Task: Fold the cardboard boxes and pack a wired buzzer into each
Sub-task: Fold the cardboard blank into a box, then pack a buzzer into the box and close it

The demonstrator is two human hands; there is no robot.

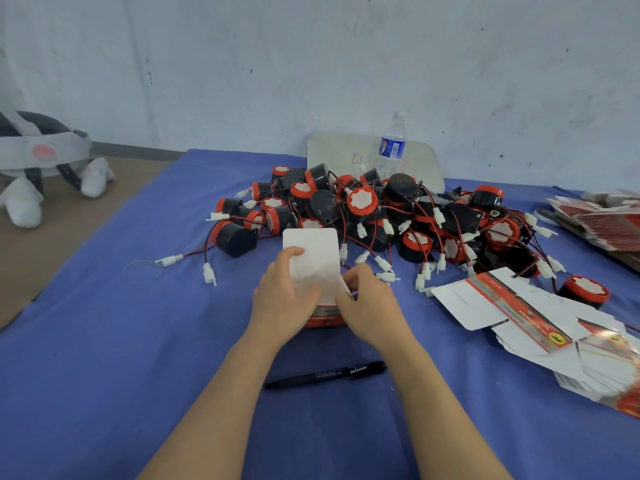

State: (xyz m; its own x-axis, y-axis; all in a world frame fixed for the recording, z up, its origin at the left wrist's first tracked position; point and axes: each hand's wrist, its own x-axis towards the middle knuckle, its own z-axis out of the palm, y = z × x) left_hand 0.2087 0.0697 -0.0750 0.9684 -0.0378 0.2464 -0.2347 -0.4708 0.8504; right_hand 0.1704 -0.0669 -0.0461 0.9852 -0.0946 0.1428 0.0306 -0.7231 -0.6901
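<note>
Both hands cover most of a small cardboard box (325, 315), so only its red lower face and raised white flap show. Left hand (282, 299) curls around the box's left side, thumb on the flap. Right hand (369, 303) pinches the flap's right edge. Whatever the box contains is hidden. Behind it, wired buzzers (377, 216) lie heaped on the blue cloth (104, 341); flat box blanks (540, 323) run off the right edge.

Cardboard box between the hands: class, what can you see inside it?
Nothing inside shows. The left hand and right hand grip the cardboard box, and its raised white flap covers the opening. Only its red printed front is visible; whether it is filled cannot be told.
</note>
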